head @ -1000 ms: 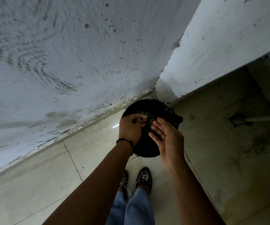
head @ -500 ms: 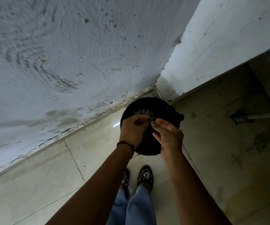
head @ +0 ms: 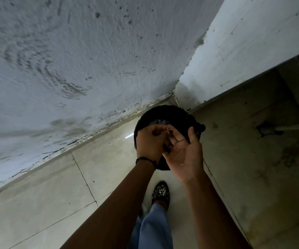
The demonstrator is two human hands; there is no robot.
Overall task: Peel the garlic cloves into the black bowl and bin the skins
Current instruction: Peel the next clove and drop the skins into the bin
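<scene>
One view only: wide-angle head cam, worn by the person and pitched steeply down along the forearms. The left hand [head: 149, 142] and right hand [head: 182, 151] are close, mid-frame, over the black bin [head: 172, 114]. The tiled floor [head: 55, 194] and one shoe [head: 161, 192] are farther below. The wall [head: 73, 51] fills the top.

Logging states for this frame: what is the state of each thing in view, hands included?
Bin: open, black-lined, standing on the floor in the wall corner.
Left hand: over the bin, fingers curled, tips at the other hand's fingers; any contents too small to tell.
Right hand: over the bin, palm up, fingers relaxed.
Hose: lying on the floor.
</scene>
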